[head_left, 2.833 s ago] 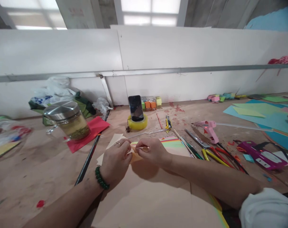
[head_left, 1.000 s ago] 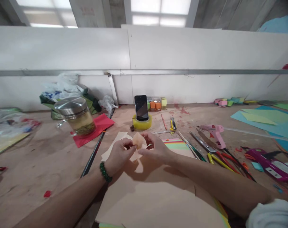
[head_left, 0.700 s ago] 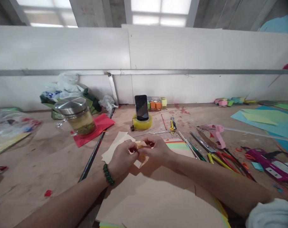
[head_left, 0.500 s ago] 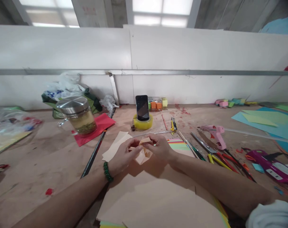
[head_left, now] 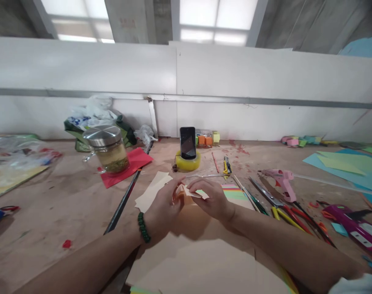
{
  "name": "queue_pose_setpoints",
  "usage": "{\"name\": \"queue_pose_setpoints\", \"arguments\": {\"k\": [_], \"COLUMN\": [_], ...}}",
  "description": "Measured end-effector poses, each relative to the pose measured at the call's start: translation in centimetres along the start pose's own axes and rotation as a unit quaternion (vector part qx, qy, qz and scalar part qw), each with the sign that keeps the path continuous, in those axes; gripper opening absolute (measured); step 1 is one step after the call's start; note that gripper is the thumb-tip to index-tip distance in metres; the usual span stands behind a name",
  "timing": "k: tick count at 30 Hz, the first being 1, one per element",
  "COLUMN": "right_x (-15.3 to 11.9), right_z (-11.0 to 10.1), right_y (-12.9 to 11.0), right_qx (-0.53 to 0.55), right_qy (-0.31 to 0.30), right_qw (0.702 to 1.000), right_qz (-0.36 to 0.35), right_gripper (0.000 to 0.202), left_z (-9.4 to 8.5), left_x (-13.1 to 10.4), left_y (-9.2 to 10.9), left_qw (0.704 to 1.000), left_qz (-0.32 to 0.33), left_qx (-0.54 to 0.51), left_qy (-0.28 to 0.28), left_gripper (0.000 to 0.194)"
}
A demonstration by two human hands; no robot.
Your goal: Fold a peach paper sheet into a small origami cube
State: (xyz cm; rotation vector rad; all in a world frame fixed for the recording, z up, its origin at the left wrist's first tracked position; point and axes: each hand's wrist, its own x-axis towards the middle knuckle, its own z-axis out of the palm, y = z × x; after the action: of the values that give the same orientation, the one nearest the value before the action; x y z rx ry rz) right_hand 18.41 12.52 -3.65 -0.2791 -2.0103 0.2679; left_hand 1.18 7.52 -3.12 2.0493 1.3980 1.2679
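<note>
A small folded piece of peach paper (head_left: 187, 197) is between my two hands, above a stack of peach paper sheets (head_left: 201, 261). My left hand (head_left: 165, 204), below a green bead bracelet (head_left: 143, 227), grips the folded paper's left side. My right hand (head_left: 214, 199) pinches its right edge between thumb and fingers. Part of the folded paper is hidden by the fingers. Loose peach strips (head_left: 153, 188) lie just beyond my left hand, and a pile of coloured paper (head_left: 236, 195) lies beyond my right.
A phone (head_left: 188, 143) leans on a yellow tape roll (head_left: 188, 162) ahead. On the right lie scissors (head_left: 267, 192), a pink glue gun (head_left: 282, 181) and a purple tool (head_left: 351, 224). A glass tea mug (head_left: 108, 151) stands on red paper (head_left: 139, 161) at the left.
The folded paper has turned between my fingers and shows a flatter edge on the right. My right hand has shifted slightly right, and the whole view has moved a little.
</note>
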Motion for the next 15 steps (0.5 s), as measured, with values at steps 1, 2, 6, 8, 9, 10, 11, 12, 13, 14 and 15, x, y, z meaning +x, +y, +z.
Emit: {"name": "queue_pose_setpoints", "arguments": {"k": [1, 2, 6, 8, 9, 10, 11, 12, 13, 14, 15], "right_x": [0.04, 0.09, 0.31, 0.38, 0.41, 0.42, 0.42, 0.41, 0.39, 0.36, 0.33], "right_z": [-0.06, -0.13, -0.45, -0.59, -0.64, -0.68, -0.69, -0.68, -0.65, -0.61, -0.55], "right_y": [0.0, -0.01, -0.3, -0.51, -0.6, -0.67, -0.73, -0.76, -0.79, -0.81, -0.84], "right_qx": [-0.01, -0.019, -0.031, -0.032, -0.036, -0.041, -0.046, -0.048, -0.047, -0.042, -0.034], "right_qy": [0.005, 0.01, -0.004, -0.015, -0.019, -0.021, -0.024, -0.026, -0.027, -0.027, -0.023], "right_qw": [1.0, 1.0, 0.999, 0.998, 0.997, 0.997, 0.996, 0.995, 0.995, 0.996, 0.998], "right_qz": [-0.001, -0.002, -0.028, -0.049, -0.059, -0.068, -0.076, -0.081, -0.079, -0.07, -0.054], "right_gripper": [0.015, 0.018, 0.018, 0.016, 0.016, 0.017, 0.018, 0.019, 0.019, 0.019, 0.018], "left_z": [-0.01, -0.01, 0.05, 0.09, 0.1, 0.1, 0.08, 0.04, -0.02, -0.09, -0.16], "left_x": [-0.03, -0.06, -0.22, -0.28, -0.29, -0.28, -0.25, -0.22, -0.17, -0.12, -0.07], "left_y": [-0.06, -0.11, -0.2, -0.15, -0.1, -0.06, -0.03, 0.0, 0.02, 0.04, 0.07], "left_qw": [1.0, 1.0, 0.999, 0.999, 0.998, 0.998, 0.998, 0.999, 0.999, 0.999, 0.999], "left_qz": [0.001, -0.001, 0.004, 0.013, 0.015, 0.013, 0.008, 0.0, -0.011, -0.022, -0.032], "left_qx": [0.005, 0.008, -0.001, -0.012, -0.017, -0.023, -0.026, -0.026, -0.025, -0.023, -0.022], "left_qy": [0.006, 0.011, 0.034, 0.046, 0.05, 0.052, 0.05, 0.044, 0.033, 0.017, 0.0], "left_gripper": [0.044, 0.041, 0.042, 0.046, 0.046, 0.045, 0.043, 0.043, 0.043, 0.044, 0.045]}}
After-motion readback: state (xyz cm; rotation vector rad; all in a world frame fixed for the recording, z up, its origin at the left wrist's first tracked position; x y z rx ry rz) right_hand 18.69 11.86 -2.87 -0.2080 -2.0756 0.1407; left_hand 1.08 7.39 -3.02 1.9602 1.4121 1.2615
